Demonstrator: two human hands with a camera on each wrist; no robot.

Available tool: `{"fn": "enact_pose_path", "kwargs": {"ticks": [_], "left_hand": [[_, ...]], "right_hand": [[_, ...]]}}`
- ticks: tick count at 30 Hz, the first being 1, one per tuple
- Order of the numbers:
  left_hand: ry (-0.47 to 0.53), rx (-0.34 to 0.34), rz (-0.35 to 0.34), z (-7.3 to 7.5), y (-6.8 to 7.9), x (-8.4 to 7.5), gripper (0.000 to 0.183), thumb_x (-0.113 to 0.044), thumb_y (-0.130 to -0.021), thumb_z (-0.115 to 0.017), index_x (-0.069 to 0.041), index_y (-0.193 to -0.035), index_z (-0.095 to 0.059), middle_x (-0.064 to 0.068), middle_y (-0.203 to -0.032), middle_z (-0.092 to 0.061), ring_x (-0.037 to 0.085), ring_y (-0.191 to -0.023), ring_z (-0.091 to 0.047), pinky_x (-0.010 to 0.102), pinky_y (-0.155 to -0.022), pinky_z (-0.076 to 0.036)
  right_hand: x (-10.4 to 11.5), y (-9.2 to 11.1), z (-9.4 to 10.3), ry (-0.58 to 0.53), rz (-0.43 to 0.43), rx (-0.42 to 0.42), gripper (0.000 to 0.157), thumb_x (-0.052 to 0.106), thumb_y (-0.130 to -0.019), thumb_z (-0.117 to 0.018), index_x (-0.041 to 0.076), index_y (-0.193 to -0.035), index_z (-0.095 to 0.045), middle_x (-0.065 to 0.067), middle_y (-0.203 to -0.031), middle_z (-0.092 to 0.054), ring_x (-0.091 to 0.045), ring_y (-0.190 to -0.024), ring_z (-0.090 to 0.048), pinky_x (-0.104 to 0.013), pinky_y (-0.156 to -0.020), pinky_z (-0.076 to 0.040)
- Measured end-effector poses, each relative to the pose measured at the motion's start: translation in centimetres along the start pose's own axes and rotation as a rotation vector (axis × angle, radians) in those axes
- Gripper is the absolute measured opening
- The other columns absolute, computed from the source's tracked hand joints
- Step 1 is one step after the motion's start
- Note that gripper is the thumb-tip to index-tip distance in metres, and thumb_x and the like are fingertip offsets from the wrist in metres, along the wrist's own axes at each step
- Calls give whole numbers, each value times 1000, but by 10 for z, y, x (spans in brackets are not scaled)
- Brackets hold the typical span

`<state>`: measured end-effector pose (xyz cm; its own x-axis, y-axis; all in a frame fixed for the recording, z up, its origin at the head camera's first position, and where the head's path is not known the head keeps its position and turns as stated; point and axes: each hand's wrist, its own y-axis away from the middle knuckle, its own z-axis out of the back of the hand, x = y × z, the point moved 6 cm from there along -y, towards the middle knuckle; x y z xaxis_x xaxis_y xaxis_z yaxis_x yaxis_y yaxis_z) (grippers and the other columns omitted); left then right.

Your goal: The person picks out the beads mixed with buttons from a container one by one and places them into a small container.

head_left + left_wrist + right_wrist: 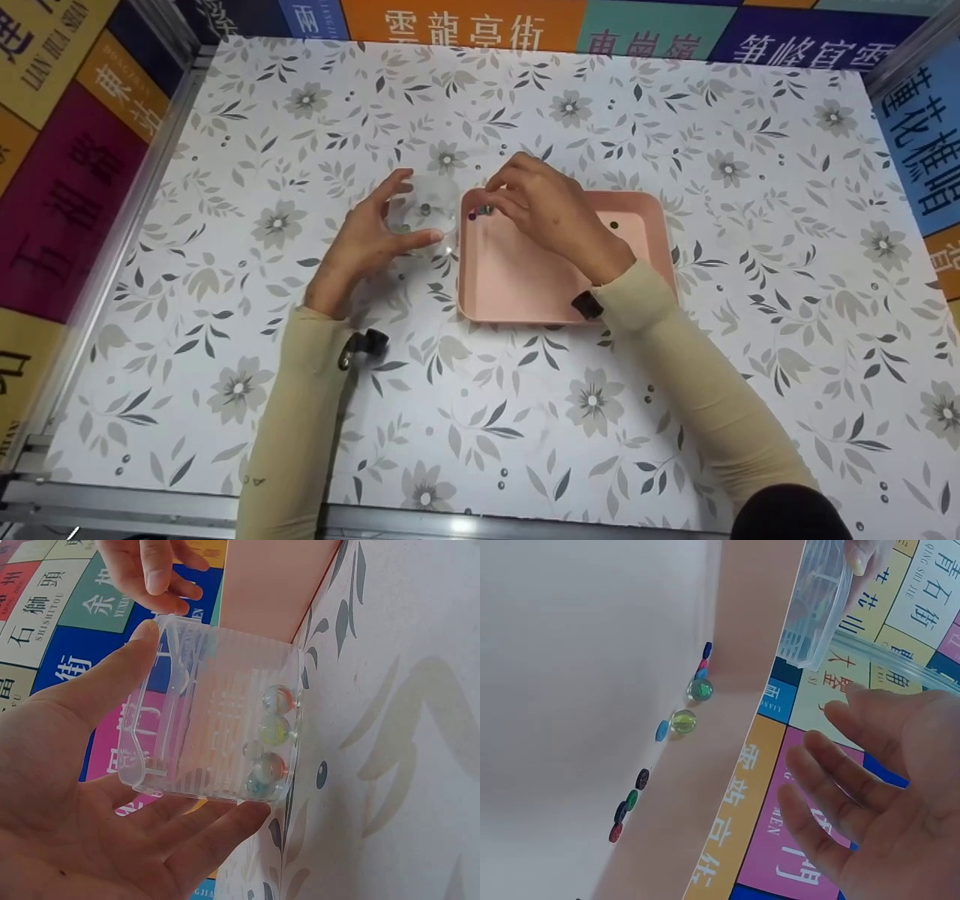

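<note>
My left hand (365, 238) grips a clear plastic box (217, 709), thumb on one side and fingers on the other. Several glass marbles (274, 730) lie in the bottom of the box. Right beside it is a pink tray (555, 311). My right hand (877, 784) hovers over the tray's far left part, fingers loosely bent with nothing visible between them. In the right wrist view, a green-cored marble (700, 690) and a yellowish marble (683, 721) lie along the tray's edge. Among them are small coloured discs, including a blue disc (662, 730) and a red disc (616, 832).
A dark disc (614, 225) lies in the tray's right part. The table (480, 420) has a white cover with grey flowers and leaves. Panels with large lettering (465, 26) stand along its back and sides.
</note>
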<state>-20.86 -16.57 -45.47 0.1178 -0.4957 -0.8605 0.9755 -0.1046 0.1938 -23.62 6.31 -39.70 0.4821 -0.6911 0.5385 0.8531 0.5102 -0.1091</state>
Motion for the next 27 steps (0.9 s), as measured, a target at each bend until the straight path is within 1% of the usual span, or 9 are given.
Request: {"fn": "enact_pose_path", "kwargs": {"ticks": [5,8,12,17,24,27], "left_hand": [[2,-6,1,0,0,-1,102,-39,-81,-91,-29,-164,-32,7,-164,-44,37,-158,-31,48,-129,-32],[6,-8,7,0,0,-2,102,-38,-80,-91,-30,-163,-33,7,-164,-44,36,-158,-31,47,-129,-33],[-4,-9,23,0,0,-1,102,-38,-80,-91,-31,-164,-32,5,-164,-44,36,-158,-31,45,-129,-33],[-10,-6,34,0,-1,-1,103,-37,-80,-92,-32,-164,-31,4,-165,-43,36,-159,-30,46,-129,-33],[22,-6,15,0,0,-2,104,-35,-79,-92,-30,-164,-32,7,-165,-43,35,-161,-26,45,-129,-33],[22,-5,24,-1,0,-1,104,-35,-79,-93,-31,-164,-32,7,-165,-43,36,-161,-26,45,-129,-32]], "right_hand": [[-4,-2,1,24,-19,-3,24,28,-102,-68,11,-116,-76,-5,-114,-66,-21,-100,-63,-38,-91,-55],[-8,-2,0,36,-23,-2,23,27,-102,-68,10,-116,-77,-6,-111,-67,-22,-100,-66,-38,-88,-56],[-14,-3,-2,41,-35,8,22,25,-102,-69,8,-115,-77,-8,-109,-69,-25,-103,-70,-40,-88,-58],[-23,-4,-4,38,-77,36,21,22,-101,-70,9,-116,-78,-8,-108,-72,-25,-101,-71,-40,-88,-58],[-30,-3,-7,53,-95,70,20,20,-100,-71,10,-115,-78,-7,-109,-75,-24,-98,-70,-39,-88,-57],[-32,-2,-10,52,-103,89,21,19,-100,-71,9,-117,-78,-7,-111,-75,-24,-99,-70,-39,-89,-57]]}}
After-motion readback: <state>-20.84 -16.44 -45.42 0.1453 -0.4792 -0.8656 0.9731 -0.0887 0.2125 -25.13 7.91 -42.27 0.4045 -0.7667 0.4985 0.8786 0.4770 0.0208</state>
